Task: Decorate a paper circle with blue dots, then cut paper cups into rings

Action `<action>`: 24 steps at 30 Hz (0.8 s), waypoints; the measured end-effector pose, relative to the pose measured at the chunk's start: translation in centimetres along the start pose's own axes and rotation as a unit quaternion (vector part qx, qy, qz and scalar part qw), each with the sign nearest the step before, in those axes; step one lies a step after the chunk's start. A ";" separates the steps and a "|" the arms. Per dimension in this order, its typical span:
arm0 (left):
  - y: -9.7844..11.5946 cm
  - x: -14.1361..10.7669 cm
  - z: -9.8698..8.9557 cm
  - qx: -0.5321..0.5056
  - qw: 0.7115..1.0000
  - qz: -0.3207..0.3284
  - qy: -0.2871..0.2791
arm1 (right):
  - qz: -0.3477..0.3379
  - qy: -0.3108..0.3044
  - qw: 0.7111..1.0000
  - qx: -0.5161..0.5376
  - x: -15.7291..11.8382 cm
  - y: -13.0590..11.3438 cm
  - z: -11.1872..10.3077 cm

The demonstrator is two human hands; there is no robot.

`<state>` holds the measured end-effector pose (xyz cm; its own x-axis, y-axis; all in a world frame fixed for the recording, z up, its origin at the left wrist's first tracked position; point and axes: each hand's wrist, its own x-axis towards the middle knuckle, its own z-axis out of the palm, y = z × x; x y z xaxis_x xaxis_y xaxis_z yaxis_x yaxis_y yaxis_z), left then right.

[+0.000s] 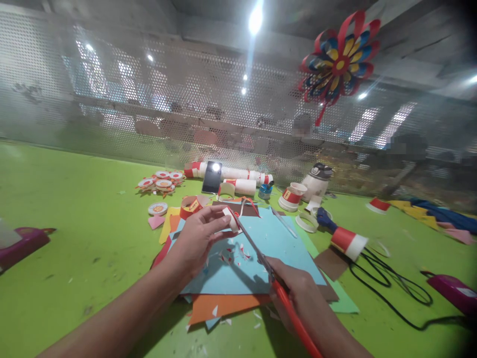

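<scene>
My left hand [203, 233] pinches a small white-and-red paper piece [231, 220] between thumb and fingers. In my right hand [294, 288] is a pair of scissors [257, 248] with red handles; its blades reach up and left to the edge of the paper piece. Whether the blades are parted is hard to make out. Below both hands lies a light blue paper sheet [238, 281] on a stack of coloured sheets, with red and white paper scraps [233, 254] scattered over it. A clear pen-like stick [285, 223] rests on the sheet's right side.
Behind the paper stand a phone [212, 178], white tubes [240, 187], a blue ink bottle [266, 191] and a penguin-shaped container [316, 181]. A hot glue gun [328, 220] with a black cord lies right, by a red-and-white cup [348, 242]. Purple tools [452, 292] sit at both sides.
</scene>
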<state>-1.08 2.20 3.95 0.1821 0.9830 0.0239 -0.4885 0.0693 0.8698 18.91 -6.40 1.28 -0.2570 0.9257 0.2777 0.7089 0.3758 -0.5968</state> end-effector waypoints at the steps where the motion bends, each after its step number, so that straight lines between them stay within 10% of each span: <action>1: 0.0 0.0 0.0 0.000 1.000 -0.001 0.001 | -0.002 -0.001 1.000 -0.003 0.0 0.1 0.1; 24: -0.2 0.2 -0.2 0.055 0.998 0.030 0.008 | 0.040 -0.035 0.998 -0.042 0.6 -0.4 -0.4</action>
<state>-1.12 2.43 3.70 0.1407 0.9876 0.0703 -0.4021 -0.0079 0.9156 18.73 -6.03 1.96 -0.2410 0.9542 0.1772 0.7804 0.2991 -0.5491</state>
